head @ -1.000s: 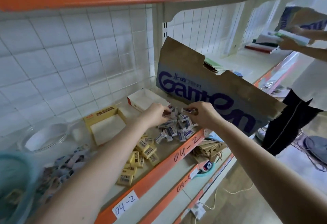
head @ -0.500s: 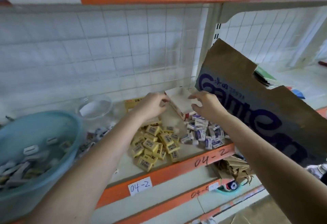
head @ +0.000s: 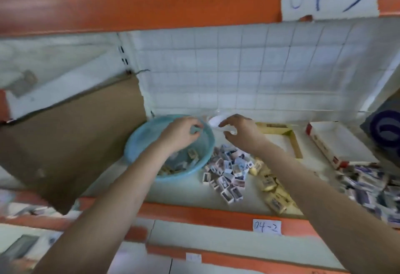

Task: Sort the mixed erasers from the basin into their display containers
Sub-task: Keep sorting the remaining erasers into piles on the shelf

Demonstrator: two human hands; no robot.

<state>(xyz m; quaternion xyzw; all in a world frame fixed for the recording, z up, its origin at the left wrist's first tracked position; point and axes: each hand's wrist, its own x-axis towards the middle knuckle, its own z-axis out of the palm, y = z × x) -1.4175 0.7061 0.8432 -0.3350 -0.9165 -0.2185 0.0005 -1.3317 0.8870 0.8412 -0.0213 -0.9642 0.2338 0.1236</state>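
On an orange-edged metal shelf [head: 194, 211], a round pale-blue plastic basin [head: 138, 137] sat under the left hand [head: 180, 133]; the right hand [head: 242, 133] hovered just beside it. Both grips were curled, contents unclear. Small paper-sleeved erasers [head: 190, 154] inside looked light and firm, best pinched by their sides.

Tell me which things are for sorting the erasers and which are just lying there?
For the job: blue basin, mixed erasers inside, white eraser pile, yellow eraser pile, yellow display box, white-and-red display box, clear jar.
Just lying about: brown cardboard sheet, printed cardboard, 04-2 label.
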